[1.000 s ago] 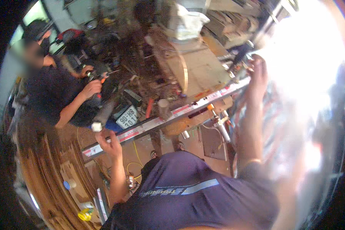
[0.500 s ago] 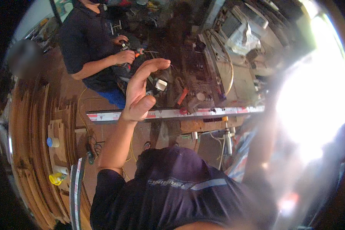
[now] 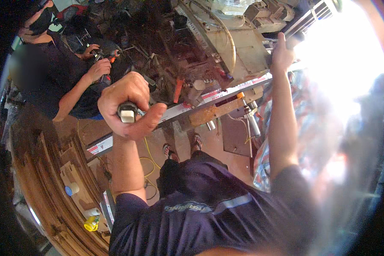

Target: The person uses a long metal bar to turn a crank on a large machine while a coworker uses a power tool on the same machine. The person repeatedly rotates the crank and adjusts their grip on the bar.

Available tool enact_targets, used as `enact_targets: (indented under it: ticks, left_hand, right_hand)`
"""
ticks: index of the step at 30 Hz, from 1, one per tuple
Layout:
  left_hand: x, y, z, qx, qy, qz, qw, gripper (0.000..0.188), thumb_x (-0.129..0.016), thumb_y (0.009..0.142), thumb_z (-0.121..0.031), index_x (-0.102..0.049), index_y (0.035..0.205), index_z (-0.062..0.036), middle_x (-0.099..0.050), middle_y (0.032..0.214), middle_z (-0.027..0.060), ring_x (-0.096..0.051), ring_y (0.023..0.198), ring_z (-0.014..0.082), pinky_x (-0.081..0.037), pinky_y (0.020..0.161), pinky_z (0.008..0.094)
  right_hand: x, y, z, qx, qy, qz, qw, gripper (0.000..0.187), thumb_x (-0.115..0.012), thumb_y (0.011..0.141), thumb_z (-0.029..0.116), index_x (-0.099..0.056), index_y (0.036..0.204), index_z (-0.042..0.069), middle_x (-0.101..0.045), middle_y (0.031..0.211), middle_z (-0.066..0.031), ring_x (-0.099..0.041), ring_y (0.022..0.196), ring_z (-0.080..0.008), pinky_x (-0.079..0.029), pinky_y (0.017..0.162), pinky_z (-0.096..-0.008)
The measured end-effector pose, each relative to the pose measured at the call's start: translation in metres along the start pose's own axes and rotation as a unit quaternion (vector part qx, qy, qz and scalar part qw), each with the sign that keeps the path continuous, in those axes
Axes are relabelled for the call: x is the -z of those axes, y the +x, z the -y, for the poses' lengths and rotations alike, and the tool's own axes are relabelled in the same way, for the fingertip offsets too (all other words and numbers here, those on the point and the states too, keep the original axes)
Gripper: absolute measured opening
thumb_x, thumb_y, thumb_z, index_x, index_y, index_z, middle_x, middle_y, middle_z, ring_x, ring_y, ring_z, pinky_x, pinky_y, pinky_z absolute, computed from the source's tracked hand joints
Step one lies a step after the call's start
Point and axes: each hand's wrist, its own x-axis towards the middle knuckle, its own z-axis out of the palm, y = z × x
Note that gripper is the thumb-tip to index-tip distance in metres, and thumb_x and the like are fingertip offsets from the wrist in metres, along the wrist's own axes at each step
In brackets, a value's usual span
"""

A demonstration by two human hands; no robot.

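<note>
My left hand (image 3: 126,102) is closed around a dark handle with a cream square end (image 3: 127,114); the rest of the tool is hidden in the fist. It is above a long metal bar with white and red protective film (image 3: 175,112), which runs slantwise across the workbench. My right hand (image 3: 282,57) reaches to the upper right, beyond the bar, thumb up and fingers curled by a dark object (image 3: 295,40). Glare washes out that object, so its kind does not show.
At the left a co-worker (image 3: 47,72) holds a tool with orange and black parts (image 3: 102,64). A beige machine bed (image 3: 247,51) with a hose is at the back. A red-handled tool (image 3: 178,90) lies near the bar. Wooden boards (image 3: 51,187) and a yellow cable (image 3: 147,164) are at lower left.
My left hand was open with raised fingers; now it is closed on the dark-handled tool, nearer me and to the left. My right hand has come out of the glare. The view has turned.
</note>
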Motion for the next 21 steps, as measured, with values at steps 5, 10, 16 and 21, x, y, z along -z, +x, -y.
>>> enact_targets:
  ticks: [5, 10, 16, 21]
  left_hand:
    - [-0.006, -0.009, 0.003, -0.027, 0.043, -0.044, 0.998, 0.035, -0.091, 0.076, -0.007, -0.058, 0.066, -0.0139, -0.057, 0.064, 0.0, -0.054, 0.057, 0.0165, -0.044, 0.058, 0.0323]
    - [-0.008, -0.011, 0.0, -0.032, 0.028, -0.049, 0.998, 0.034, -0.088, 0.077, -0.004, -0.057, 0.066, -0.0123, -0.058, 0.064, 0.0023, -0.053, 0.056, 0.0185, -0.044, 0.058, 0.0333]
    - [-0.013, -0.028, -0.006, -0.057, 0.037, -0.021, 0.997, 0.033, -0.085, 0.076, -0.002, -0.055, 0.068, -0.0138, -0.058, 0.066, 0.0027, -0.054, 0.058, 0.0206, -0.046, 0.06, 0.0368]
    - [-0.014, -0.056, -0.025, -0.03, 0.075, 0.067, 0.994, 0.028, -0.083, 0.086, -0.009, -0.056, 0.083, -0.014, -0.058, 0.072, 0.0008, -0.055, 0.063, 0.0224, -0.049, 0.066, 0.0437]
  right_hand:
    - [-0.001, 0.009, -0.009, -0.026, 0.034, 0.027, 0.999, 0.048, -0.085, 0.095, 0.044, -0.077, 0.094, -0.003, -0.074, 0.08, -0.0081, -0.067, 0.072, -0.0196, -0.053, 0.071, -0.0395]
    - [0.005, 0.01, -0.01, 0.048, -0.142, 0.022, 0.988, 0.048, -0.083, 0.093, 0.044, -0.077, 0.094, -0.003, -0.075, 0.079, -0.0107, -0.069, 0.07, -0.0208, -0.054, 0.069, -0.0387]
    - [0.002, 0.008, -0.002, -0.022, -0.05, 0.028, 0.998, 0.054, -0.084, 0.089, 0.048, -0.077, 0.092, -0.005, -0.074, 0.076, -0.0137, -0.07, 0.067, -0.0223, -0.057, 0.069, -0.0415]
    - [0.003, -0.009, 0.008, -0.014, -0.034, 0.061, 0.997, 0.042, -0.074, 0.097, 0.036, -0.073, 0.112, -0.004, -0.069, 0.081, -0.0108, -0.067, 0.072, -0.0264, -0.053, 0.069, -0.0446]
